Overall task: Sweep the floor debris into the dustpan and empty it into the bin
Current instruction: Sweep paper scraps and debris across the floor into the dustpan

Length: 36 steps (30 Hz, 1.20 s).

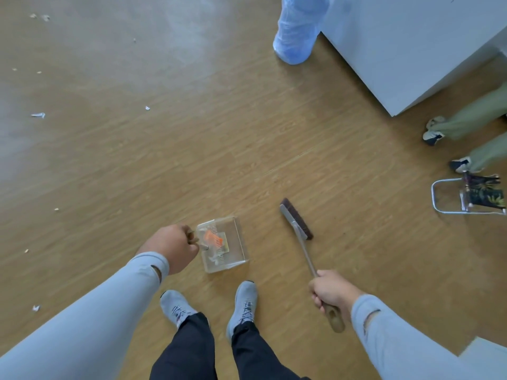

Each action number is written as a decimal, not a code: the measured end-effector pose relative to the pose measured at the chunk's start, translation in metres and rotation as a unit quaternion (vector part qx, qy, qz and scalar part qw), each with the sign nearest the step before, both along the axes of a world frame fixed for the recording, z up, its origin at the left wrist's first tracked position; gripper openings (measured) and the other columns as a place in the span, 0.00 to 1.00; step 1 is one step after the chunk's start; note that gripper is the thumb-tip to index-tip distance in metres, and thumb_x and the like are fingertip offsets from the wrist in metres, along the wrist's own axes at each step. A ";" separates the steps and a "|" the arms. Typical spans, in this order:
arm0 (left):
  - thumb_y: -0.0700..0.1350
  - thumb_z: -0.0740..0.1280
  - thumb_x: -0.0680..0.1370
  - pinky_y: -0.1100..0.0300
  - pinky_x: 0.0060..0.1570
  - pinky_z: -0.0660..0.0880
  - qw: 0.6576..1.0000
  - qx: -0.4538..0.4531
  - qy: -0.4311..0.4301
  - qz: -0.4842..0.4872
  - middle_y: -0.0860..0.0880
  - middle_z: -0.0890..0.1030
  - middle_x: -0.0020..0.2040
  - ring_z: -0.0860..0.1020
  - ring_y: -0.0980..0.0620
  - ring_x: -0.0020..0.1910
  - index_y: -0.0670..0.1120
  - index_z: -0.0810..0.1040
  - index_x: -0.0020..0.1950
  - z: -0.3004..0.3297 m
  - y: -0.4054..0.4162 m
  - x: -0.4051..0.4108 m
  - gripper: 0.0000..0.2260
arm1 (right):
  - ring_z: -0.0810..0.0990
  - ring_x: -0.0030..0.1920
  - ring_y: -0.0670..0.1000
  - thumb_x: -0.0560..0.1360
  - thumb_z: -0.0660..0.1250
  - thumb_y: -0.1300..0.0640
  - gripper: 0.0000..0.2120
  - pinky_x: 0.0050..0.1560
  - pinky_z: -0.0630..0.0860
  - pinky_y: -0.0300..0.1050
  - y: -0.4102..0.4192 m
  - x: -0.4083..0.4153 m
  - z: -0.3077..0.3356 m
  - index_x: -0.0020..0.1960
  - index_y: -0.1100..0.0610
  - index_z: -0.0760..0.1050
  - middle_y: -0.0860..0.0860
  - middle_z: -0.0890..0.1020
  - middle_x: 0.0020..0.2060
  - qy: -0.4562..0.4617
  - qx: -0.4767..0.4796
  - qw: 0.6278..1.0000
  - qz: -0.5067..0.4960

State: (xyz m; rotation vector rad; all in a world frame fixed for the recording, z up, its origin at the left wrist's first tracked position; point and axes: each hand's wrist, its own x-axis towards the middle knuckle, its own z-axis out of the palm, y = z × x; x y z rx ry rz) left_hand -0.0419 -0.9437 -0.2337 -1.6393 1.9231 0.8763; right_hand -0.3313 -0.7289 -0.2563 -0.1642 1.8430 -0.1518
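Several small white paper scraps (38,115) lie scattered on the brown wood-grain floor (219,133), well off to the left of the clear plastic dustpan (223,245), which seems to carry an orange bit already. Left hand (171,246) is curled round the dustpan's handle; right hand (327,290) grips the wooden handle of the long brush with dark bristles (296,219), its head apparently just above or on the floor. No bin is plainly in view. To do this step well, I'd carry both tools left to the scraps, set the dustpan's lip flat on the floor, and draw them in with short, low strokes so the light paper doesn't scatter.
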 end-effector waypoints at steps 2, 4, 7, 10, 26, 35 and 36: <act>0.51 0.64 0.78 0.56 0.44 0.77 1.000 0.001 -0.003 -0.002 0.52 0.81 0.48 0.80 0.48 0.46 0.54 0.78 0.55 0.002 0.000 -0.002 0.08 | 0.72 0.26 0.48 0.77 0.59 0.65 0.34 0.26 0.70 0.40 0.004 0.030 0.012 0.81 0.54 0.56 0.53 0.75 0.29 -0.046 0.004 0.999 -0.017; 0.50 0.64 0.78 0.55 0.47 0.79 1.000 0.000 -0.001 -0.001 0.52 0.82 0.49 0.80 0.48 0.47 0.53 0.79 0.56 0.004 0.002 -0.002 0.08 | 0.70 0.25 0.46 0.78 0.60 0.65 0.33 0.25 0.69 0.39 0.009 0.040 0.027 0.81 0.52 0.56 0.52 0.75 0.31 -0.095 0.012 0.994 -0.053; 0.50 0.64 0.78 0.55 0.47 0.79 1.000 0.009 0.006 0.005 0.53 0.81 0.47 0.80 0.49 0.45 0.53 0.79 0.55 0.007 0.008 0.002 0.08 | 0.67 0.22 0.45 0.80 0.63 0.65 0.29 0.20 0.65 0.36 0.013 0.018 0.049 0.79 0.53 0.61 0.52 0.74 0.30 -0.169 0.012 0.976 -0.140; 0.48 0.63 0.78 0.56 0.45 0.78 0.999 0.026 0.009 0.016 0.54 0.80 0.45 0.80 0.50 0.44 0.53 0.78 0.54 0.010 0.017 0.015 0.07 | 0.66 0.21 0.45 0.81 0.65 0.64 0.23 0.18 0.64 0.35 0.020 -0.010 0.077 0.74 0.56 0.68 0.54 0.73 0.32 -0.226 0.007 0.955 -0.190; 0.38 0.65 0.78 0.64 0.23 0.63 0.915 -0.012 0.170 0.365 0.41 0.81 0.36 0.63 0.51 0.21 0.40 0.77 0.46 0.150 -0.003 0.116 0.03 | 0.68 0.20 0.45 0.82 0.61 0.62 0.13 0.23 0.62 0.33 -0.106 0.005 0.152 0.39 0.56 0.69 0.52 0.73 0.26 -0.093 -0.154 0.984 0.013; 0.42 0.60 0.79 0.63 0.26 0.63 0.844 0.026 0.273 0.461 0.39 0.79 0.41 0.64 0.51 0.22 0.44 0.69 0.49 0.174 -0.057 0.141 0.02 | 0.69 0.20 0.47 0.81 0.59 0.63 0.07 0.23 0.65 0.32 -0.212 0.069 0.154 0.45 0.57 0.72 0.53 0.76 0.31 -0.057 -0.144 0.988 0.016; 0.42 0.60 0.79 0.63 0.26 0.63 0.839 0.031 0.277 0.467 0.39 0.80 0.42 0.64 0.51 0.23 0.45 0.69 0.49 0.172 -0.069 0.147 0.01 | 0.69 0.20 0.48 0.79 0.59 0.65 0.07 0.24 0.65 0.33 -0.223 0.078 0.151 0.44 0.58 0.72 0.54 0.75 0.30 -0.036 -0.141 0.989 0.033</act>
